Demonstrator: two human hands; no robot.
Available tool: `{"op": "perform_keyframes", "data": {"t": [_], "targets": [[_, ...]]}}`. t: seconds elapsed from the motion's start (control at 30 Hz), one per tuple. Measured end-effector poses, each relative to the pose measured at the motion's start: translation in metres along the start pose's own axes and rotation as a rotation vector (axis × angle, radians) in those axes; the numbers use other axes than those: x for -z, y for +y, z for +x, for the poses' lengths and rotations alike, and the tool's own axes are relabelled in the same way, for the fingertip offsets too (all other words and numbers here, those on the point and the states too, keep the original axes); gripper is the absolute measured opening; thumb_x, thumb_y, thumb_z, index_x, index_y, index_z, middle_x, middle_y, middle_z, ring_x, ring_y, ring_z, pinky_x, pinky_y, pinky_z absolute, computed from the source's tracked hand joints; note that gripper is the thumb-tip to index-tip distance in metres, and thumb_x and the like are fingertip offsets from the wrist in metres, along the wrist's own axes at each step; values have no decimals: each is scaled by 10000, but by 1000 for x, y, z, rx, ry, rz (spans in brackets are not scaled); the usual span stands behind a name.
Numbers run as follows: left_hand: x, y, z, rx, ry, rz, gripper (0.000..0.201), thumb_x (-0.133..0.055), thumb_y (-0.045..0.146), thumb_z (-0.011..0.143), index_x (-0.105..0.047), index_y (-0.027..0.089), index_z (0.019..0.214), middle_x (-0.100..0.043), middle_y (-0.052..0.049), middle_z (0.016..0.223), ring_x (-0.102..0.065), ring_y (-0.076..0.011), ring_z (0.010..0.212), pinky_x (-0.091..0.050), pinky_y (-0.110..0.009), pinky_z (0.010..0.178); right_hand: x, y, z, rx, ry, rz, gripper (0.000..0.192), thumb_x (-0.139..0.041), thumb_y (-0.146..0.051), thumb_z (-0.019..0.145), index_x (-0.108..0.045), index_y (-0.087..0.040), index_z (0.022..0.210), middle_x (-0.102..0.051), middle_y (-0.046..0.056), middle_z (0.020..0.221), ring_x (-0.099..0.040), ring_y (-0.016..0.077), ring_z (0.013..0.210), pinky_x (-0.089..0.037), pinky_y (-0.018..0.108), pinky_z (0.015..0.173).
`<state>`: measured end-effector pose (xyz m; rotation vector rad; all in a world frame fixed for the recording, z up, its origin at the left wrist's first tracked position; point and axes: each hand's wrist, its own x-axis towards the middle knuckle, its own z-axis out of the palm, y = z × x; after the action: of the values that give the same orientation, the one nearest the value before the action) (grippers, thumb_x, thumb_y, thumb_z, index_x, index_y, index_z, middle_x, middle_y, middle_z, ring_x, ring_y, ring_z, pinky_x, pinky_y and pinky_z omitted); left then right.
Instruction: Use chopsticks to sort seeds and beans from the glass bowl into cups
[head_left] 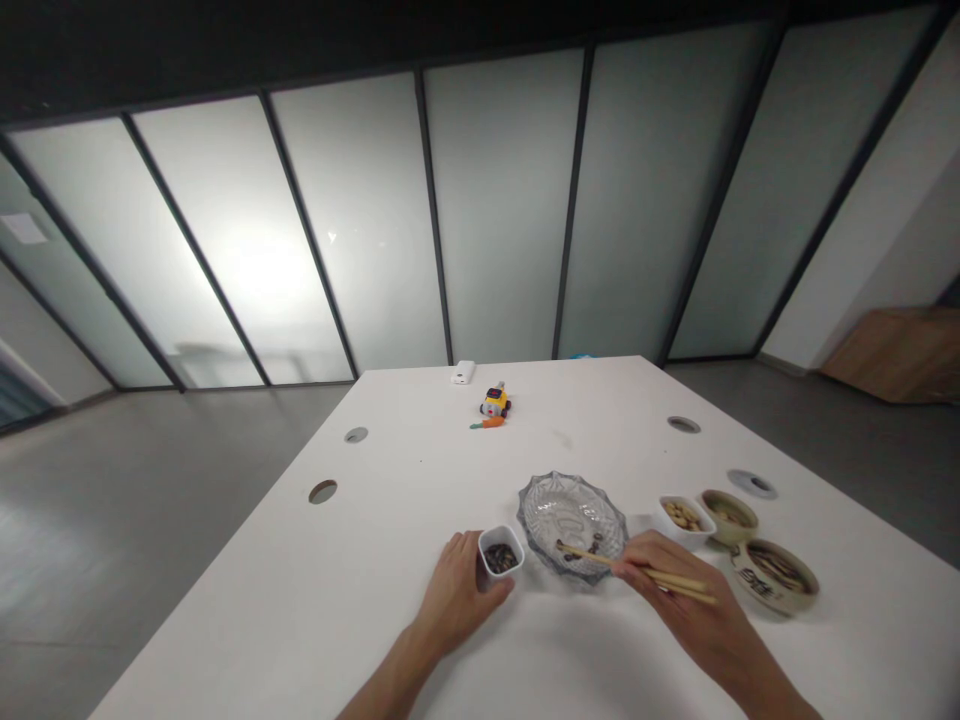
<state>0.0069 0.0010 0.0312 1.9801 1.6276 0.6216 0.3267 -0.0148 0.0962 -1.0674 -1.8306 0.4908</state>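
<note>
Chopsticks [637,568] reach into glass dish [574,520]; small cup [500,552] holds dark seeds.

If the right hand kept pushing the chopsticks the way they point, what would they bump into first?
Probably the glass dish: the right hand aims the chopsticks left, tips already over its near side by a few dark bits. Depth is unclear.

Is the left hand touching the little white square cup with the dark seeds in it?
Touching. The head view shows the left hand wrapped against the side of the small white square cup of dark seeds, with no gap between them.
</note>
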Motion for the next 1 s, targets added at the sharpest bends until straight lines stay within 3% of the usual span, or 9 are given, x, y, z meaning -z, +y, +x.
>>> {"op": "perform_keyframes", "data": {"t": [0.13, 0.37, 0.53, 0.8, 1.0], "targets": [[0, -1, 0, 3, 5, 2, 300, -774, 306, 884, -701, 195, 1154, -764, -90, 1190, -669, -295, 1135, -486, -382, 1055, 0, 2, -2, 7, 2, -1, 372, -712, -536, 1103, -795, -272, 855, -780, 23, 838, -786, 182, 752, -637, 223, 706], [-1, -2, 1, -8, 19, 10, 291, -764, 323, 880, -702, 228, 1149, -776, -78, 1192, -671, -290, 1127, -499, -382, 1061, -1, 2, -4, 134, 192, -117, 381, -672, -523, 1125, -817, -278, 872, -823, 44, 858, -804, 211, 762, -659, 277, 724], [-2, -2, 0, -15, 21, -9, 295, -768, 313, 877, -701, 216, 1147, -771, -90, 1194, -674, -304, 1126, -502, -405, 1067, -4, -3, -2, 129, 243, -143, 398, -661, -547, 1121, -820, -285, 868, -830, 55, 849, -807, 230, 751, -664, 308, 709], [0, 0, 0, -12, 14, 8, 300, -776, 297, 887, -705, 214, 1166, -767, -82, 1190, -674, -300, 1132, -497, -387, 1063, -3, 9, -4, 26, 147, -111, 420, -683, -596, 1103, -788, -276, 852, -810, 39, 837, -802, 218, 772, -645, 273, 684], [-1, -1, 0, -21, 16, 2, 283, -764, 281, 881, -695, 208, 1145, -763, -86, 1183, -668, -296, 1123, -498, -392, 1061, -3, 3, -1, -12, 54, -72, 457, -689, -644, 1087, -781, -267, 844, -766, 19, 790, -757, 186, 696, -624, 246, 646]]}}
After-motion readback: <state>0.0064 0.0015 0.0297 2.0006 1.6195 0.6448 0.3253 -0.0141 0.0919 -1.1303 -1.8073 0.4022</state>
